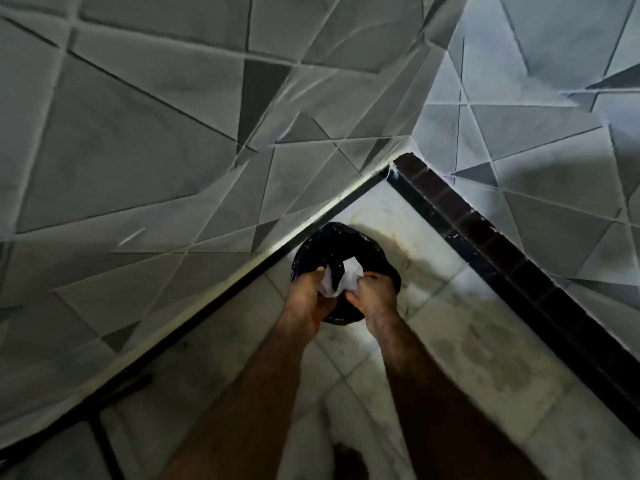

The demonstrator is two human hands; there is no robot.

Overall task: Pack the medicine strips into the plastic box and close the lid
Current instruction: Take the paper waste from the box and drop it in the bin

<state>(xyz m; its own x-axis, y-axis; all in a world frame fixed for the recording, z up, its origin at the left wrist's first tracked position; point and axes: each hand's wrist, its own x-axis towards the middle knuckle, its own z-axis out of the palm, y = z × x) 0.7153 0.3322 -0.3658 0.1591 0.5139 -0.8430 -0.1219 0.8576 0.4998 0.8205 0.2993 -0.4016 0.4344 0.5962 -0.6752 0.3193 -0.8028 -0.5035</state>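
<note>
Both my hands reach down over a round bin lined with a black plastic bag [349,244], which stands on the floor in a corner. My left hand [306,296] and my right hand [375,294] are both closed on a crumpled white wrapper [341,277] held over the bin's mouth. No medicine strips and no plastic box are in view.
Grey walls [138,133] with a geometric triangle pattern meet in the corner behind the bin. A black skirting strip [491,244] runs along the right wall. The floor [467,358] is pale, stained marble tile. A dark thin frame [104,441] shows at lower left.
</note>
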